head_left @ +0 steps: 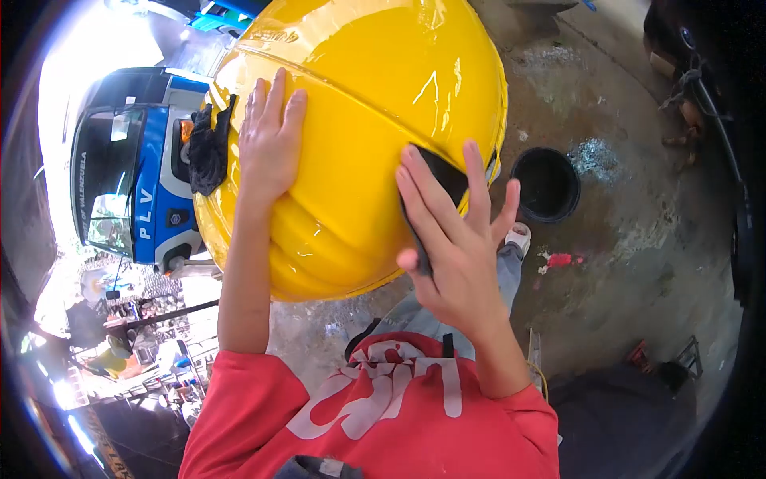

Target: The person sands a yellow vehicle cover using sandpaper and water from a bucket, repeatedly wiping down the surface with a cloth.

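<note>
Damp-looking floor (pixel 618 267) lies below the yellow shell (pixel 359 152), probably stiff, slippery, best held by its rim (pixel 506 96). On it, my left hand (pixel 271 152) lies unclenched; my right hand (pixel 456 254) covers a black sheet (pixel 447 176), fingers (pixel 435 190) spread.

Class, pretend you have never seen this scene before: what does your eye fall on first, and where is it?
The big, glossy yellow shell at top centre leaps out first. On it, the left hand lies flat, while the right hand, fingers spread, rests on a dark sheet near the shell's right edge. Next come the blue vehicle lettered PLV at left and the red shirt along the bottom.
</note>
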`<state>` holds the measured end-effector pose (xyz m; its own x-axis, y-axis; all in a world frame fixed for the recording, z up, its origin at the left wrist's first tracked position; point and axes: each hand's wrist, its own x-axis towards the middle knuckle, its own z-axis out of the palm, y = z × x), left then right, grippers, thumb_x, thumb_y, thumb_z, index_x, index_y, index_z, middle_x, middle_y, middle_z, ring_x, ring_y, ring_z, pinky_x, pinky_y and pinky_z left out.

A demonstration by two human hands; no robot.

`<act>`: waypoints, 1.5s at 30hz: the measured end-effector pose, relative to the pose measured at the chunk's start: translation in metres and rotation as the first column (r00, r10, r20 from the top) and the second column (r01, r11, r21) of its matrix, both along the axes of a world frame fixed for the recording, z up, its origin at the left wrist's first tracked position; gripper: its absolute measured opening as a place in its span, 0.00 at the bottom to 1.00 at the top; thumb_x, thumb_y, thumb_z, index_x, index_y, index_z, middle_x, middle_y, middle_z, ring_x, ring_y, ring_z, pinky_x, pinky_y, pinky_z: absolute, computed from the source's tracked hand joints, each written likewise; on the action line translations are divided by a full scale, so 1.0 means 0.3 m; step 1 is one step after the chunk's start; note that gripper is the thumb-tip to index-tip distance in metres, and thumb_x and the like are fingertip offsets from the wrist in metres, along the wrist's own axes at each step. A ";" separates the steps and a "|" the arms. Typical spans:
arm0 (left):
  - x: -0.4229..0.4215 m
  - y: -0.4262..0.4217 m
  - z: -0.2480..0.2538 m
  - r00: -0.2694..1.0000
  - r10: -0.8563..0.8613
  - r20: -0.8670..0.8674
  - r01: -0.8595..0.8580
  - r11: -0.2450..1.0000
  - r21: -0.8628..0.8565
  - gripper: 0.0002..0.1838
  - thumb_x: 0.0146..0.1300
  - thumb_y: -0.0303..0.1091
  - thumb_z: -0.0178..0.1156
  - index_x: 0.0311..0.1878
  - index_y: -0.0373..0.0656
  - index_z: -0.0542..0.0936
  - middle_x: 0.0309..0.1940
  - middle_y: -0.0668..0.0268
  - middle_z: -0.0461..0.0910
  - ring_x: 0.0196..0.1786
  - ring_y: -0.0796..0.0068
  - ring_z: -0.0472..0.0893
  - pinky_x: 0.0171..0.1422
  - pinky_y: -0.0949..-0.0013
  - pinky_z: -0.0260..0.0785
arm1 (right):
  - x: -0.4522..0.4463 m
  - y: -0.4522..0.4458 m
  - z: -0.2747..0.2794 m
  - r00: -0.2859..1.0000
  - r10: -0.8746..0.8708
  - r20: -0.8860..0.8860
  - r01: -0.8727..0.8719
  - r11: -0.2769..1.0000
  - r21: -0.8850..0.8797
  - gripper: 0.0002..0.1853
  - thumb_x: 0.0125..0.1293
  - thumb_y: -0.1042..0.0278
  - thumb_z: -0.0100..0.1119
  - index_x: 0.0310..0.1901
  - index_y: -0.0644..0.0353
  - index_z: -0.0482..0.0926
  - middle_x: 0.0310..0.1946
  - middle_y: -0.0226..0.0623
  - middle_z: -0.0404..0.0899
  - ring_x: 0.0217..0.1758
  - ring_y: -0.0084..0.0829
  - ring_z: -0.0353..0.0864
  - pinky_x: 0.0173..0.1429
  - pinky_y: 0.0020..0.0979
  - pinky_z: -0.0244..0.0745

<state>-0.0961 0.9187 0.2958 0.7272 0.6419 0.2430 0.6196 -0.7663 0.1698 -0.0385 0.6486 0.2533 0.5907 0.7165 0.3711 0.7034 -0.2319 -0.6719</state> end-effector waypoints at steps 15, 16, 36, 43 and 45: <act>-0.012 -0.029 -0.023 0.998 -0.003 -0.063 0.010 0.993 0.114 0.34 0.72 0.58 0.49 0.77 0.56 0.64 0.78 0.50 0.56 0.80 0.50 0.54 0.82 0.49 0.43 | 0.062 0.315 0.204 0.986 0.065 0.154 -0.037 0.983 -0.178 0.34 0.67 0.45 0.57 0.65 0.65 0.74 0.71 0.37 0.67 0.80 0.45 0.53 0.77 0.66 0.31; 0.001 -0.047 -0.004 0.999 0.029 -0.021 -0.028 0.998 0.056 0.33 0.72 0.58 0.49 0.76 0.55 0.65 0.78 0.50 0.56 0.80 0.50 0.55 0.82 0.49 0.43 | 0.064 0.289 0.213 0.985 0.073 0.159 -0.043 0.982 -0.186 0.34 0.67 0.45 0.57 0.65 0.65 0.74 0.71 0.37 0.67 0.80 0.45 0.53 0.77 0.66 0.31; 0.000 -0.175 0.007 0.998 -0.045 -0.052 0.046 0.998 0.031 0.33 0.72 0.52 0.52 0.75 0.47 0.65 0.78 0.50 0.55 0.80 0.47 0.52 0.80 0.42 0.44 | 0.112 -0.363 -0.063 0.932 -0.250 -0.264 0.116 0.892 -0.438 0.24 0.74 0.60 0.50 0.68 0.57 0.72 0.71 0.34 0.70 0.78 0.41 0.60 0.78 0.58 0.40; -0.045 -0.681 -0.054 0.771 -0.515 -0.374 0.516 0.850 -0.107 0.40 0.63 0.48 0.63 0.76 0.43 0.63 0.79 0.56 0.55 0.82 0.56 0.51 0.80 0.42 0.40 | 0.148 -0.309 -0.100 0.900 -0.223 -0.374 0.165 0.970 -0.179 0.23 0.77 0.59 0.47 0.69 0.58 0.71 0.71 0.37 0.70 0.78 0.43 0.61 0.78 0.47 0.48; -0.061 -0.651 -0.029 0.788 -0.534 -0.308 0.512 0.845 -0.154 0.40 0.62 0.47 0.63 0.75 0.42 0.64 0.78 0.57 0.56 0.82 0.56 0.51 0.80 0.41 0.41 | 0.158 -0.308 -0.103 0.905 -0.213 -0.369 0.175 0.976 -0.133 0.23 0.77 0.59 0.47 0.69 0.58 0.71 0.70 0.37 0.71 0.77 0.43 0.62 0.78 0.46 0.50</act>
